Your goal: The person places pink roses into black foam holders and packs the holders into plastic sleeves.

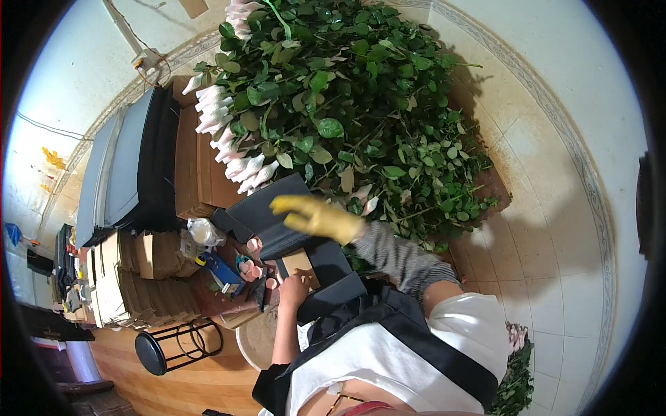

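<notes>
My right hand (317,216) wears a yellow glove and a striped grey sleeve. It is a little blurred, fingers apart with nothing in them, above a black folded board (270,205). Bare, my left hand (294,288) touches a brown cardboard piece (299,262) lying on the black board; the picture does not settle whether it grips it. Beyond both hands lies a big heap of leafy rose stems (354,114). White netted flower heads (250,169) line the heap's left side, and a few netted heads (367,200) lie close to my gloved wrist.
Left of the board lie pink rolls (252,270), a blue box (221,273) and a clear-wrapped white roll (205,231). Stacked flat cardboard (151,291) and a black stool (151,353) stand farther left. A round basin (255,338) sits below my left forearm.
</notes>
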`<state>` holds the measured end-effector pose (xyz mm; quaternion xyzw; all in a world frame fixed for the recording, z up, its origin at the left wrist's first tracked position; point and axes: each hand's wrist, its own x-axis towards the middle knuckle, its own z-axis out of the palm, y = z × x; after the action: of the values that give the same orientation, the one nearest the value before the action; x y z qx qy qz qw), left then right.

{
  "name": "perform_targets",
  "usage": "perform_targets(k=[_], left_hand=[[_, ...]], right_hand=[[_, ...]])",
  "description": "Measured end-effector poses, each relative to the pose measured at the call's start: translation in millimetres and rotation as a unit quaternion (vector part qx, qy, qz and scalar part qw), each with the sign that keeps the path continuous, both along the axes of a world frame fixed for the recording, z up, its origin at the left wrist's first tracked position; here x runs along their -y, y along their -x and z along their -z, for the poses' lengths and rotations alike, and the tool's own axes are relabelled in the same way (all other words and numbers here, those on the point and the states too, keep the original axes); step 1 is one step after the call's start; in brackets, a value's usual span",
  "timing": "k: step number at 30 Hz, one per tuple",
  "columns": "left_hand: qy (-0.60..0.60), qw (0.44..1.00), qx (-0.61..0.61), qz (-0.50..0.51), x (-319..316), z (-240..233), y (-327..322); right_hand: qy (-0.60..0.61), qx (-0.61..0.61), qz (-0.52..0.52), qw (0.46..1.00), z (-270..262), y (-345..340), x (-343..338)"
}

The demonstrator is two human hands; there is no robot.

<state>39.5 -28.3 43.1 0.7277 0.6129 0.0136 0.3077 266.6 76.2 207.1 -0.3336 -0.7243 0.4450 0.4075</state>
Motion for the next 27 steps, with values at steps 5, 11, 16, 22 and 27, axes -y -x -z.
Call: perform_targets(k=[5,11,16,22,27], left_hand=[[-0.014,1.000,-0.013,0.000,1,-29,-8],[-0.007,1.000,0.019,0.006,-1,-31,-4],[-0.023,1.000,0.000,0.001,4,-32,-3],[-0.031,0.999,-0.014,0.005,2,-34,-7],[-0.025,0.999,-0.046,0.003,-1,-45,-16]], right_hand=[[-0.366,0.449,0.364,0.730,-18,-163,-75],[-0.418,0.546,0.249,0.682,44,-241,-110],[-0.404,0.525,0.297,0.688,1,-210,-88],[-0.261,0.619,0.395,0.626,0,-317,-74],[-0.281,0.581,0.423,0.636,-33,-338,-35]])
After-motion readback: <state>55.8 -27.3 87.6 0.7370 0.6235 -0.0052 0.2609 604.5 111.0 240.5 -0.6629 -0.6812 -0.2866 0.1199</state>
